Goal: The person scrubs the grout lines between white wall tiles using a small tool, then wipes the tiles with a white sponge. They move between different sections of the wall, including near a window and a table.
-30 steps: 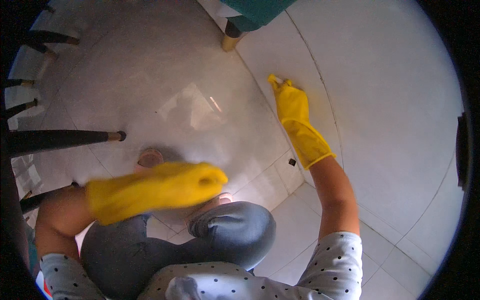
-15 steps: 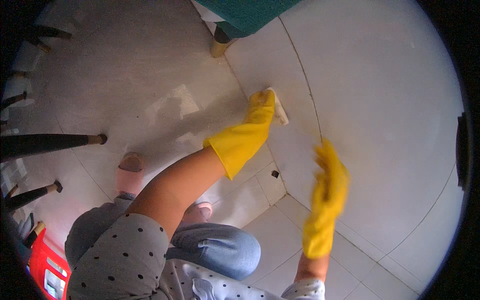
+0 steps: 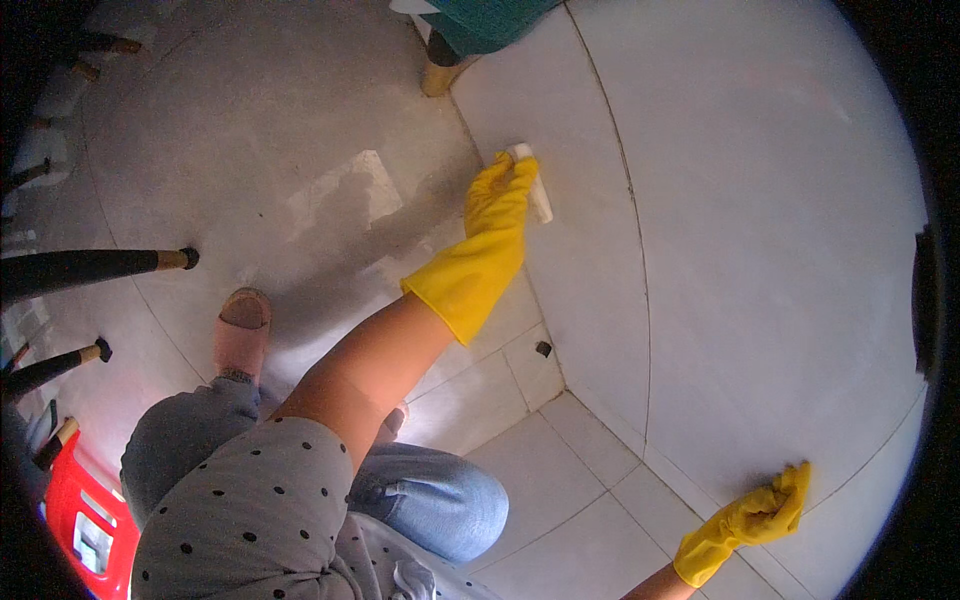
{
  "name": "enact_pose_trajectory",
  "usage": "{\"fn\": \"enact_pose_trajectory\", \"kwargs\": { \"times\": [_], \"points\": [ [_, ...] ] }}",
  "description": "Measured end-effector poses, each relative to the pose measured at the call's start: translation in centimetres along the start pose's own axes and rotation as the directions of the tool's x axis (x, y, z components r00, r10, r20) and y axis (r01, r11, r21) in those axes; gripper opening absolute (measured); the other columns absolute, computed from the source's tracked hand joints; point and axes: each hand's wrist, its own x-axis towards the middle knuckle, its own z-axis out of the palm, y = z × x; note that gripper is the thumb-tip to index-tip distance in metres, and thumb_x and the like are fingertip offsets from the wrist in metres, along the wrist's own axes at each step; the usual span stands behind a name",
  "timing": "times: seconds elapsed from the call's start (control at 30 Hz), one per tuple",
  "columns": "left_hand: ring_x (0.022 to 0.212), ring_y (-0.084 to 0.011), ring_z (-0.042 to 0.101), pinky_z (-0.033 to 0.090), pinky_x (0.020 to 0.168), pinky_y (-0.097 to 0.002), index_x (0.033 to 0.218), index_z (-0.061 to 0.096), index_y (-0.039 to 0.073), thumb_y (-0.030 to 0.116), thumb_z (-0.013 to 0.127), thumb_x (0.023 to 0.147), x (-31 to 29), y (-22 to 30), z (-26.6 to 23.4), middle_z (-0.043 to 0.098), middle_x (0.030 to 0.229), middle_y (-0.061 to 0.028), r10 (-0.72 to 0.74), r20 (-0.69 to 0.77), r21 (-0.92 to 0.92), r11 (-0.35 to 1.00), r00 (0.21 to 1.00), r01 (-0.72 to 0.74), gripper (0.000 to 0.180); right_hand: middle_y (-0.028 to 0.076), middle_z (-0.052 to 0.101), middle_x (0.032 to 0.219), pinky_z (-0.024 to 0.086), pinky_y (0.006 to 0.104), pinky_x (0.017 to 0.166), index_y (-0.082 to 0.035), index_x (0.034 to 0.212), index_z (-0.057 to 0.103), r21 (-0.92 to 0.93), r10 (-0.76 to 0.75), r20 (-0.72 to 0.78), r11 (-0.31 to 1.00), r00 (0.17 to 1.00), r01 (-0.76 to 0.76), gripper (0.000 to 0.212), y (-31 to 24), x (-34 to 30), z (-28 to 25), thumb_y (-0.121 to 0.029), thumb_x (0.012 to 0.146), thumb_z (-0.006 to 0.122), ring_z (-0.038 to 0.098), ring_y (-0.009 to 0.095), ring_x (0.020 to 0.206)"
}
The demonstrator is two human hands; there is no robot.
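Observation:
My left hand [image 3: 500,195], in a long yellow rubber glove, is closed round a pale oblong block [image 3: 540,195], its exact kind not clear. The block's long face lies against the pale wall [image 3: 760,200], a little above the floor joint. Low on the same wall, at the lower right, is my right hand [image 3: 765,510], also in a yellow glove. Its fingers are loosely bent, with the tips at the wall surface. Nothing shows between them.
Dark stool legs with tan ends [image 3: 100,270] stand on the left. A red plastic piece [image 3: 95,500] is at the lower left. Green cloth [image 3: 490,20] hangs above another leg [image 3: 440,70] by the wall. A small dark drain hole [image 3: 543,349] lies near the corner.
My right hand has swung from mid-wall down and to the right, onto the lower wall. My left hand and the block have shifted slightly up and left in the picture.

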Motion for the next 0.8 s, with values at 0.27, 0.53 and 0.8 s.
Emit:
{"fn": "enact_pose_trajectory", "kwargs": {
  "times": [0.27,0.53,0.8],
  "points": [
    [0.094,-0.0194,0.067,0.052,0.084,-0.031,0.107,0.07,0.006,0.038,0.076,0.085,-2.2,-1.6,0.1,0.071,0.101,-0.0072,0.074,0.094,0.284,0.954,0.993,-0.098,0.039,0.01,0.064,0.09,0.041,0.0245,0.054,0.008,0.12,0.063,-0.052,-0.027,-0.03,0.998,0.999,0.025,0.041,-0.4,-0.3,0.1,-0.013,0.088,0.05,0.052,0.014,0.068],
    [0.088,-0.0173,0.067,0.054,0.076,-0.0286,0.098,0.07,0.002,0.037,0.073,0.088,0.5,-0.5,0.5,0.072,0.098,-0.006,0.046,0.037,0.315,0.948,0.998,-0.055,0.037,0.018,0.068,0.104,0.051,0.0314,0.076,0.01,0.124,0.06,-0.102,-0.04,0.062,0.994,0.997,0.046,0.047,1.8,-0.8,-0.8,-0.006,0.084,0.04,0.063,0.022,0.085],
    [0.095,-0.0184,0.065,0.051,0.082,-0.0302,0.11,0.069,0.008,0.04,0.071,0.089,2.7,1.7,0.5,0.07,0.105,-0.0063,-0.031,0.053,0.178,0.984,0.998,0.021,0.039,0.009,0.062,0.086,0.042,0.0272,0.053,0.01,0.12,0.062,-0.067,-0.123,-0.015,0.99,0.992,0.122,0.041,-0.4,0.0,0.6,-0.009,0.086,0.049,0.049,0.013,0.065]
  ]
}}
